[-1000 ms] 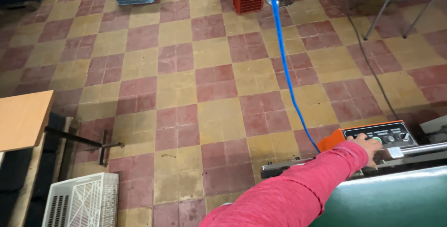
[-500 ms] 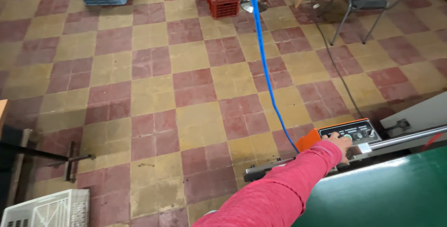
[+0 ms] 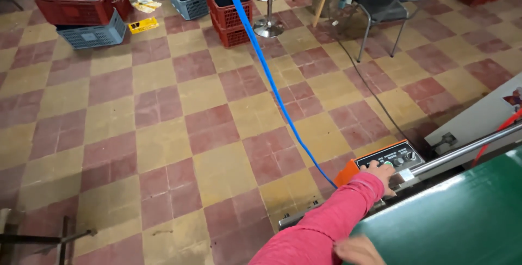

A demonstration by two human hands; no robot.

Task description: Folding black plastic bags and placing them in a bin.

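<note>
Checkered red-and-yellow floor tiles (image 3: 163, 134) spreading behind, reaching across with the pink-sleeved right hand (image 3: 380, 173), fingers extended and pressing on the orange-edged control panel (image 3: 389, 159) just beside the green conveyor belt (image 3: 462, 216), left hand (image 3: 356, 250) resting on that belt's near edge, grip impossible to tell.

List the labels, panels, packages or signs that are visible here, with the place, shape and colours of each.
Control panel: on the machine under the left hand; flat black rectangle in an orange housing, round knobs, one green button.
Yellow package: on the floor beside the grey crate; small flat rectangle.
Sticker: machine's grey side, right edge; reddish, partly cut off.
</note>
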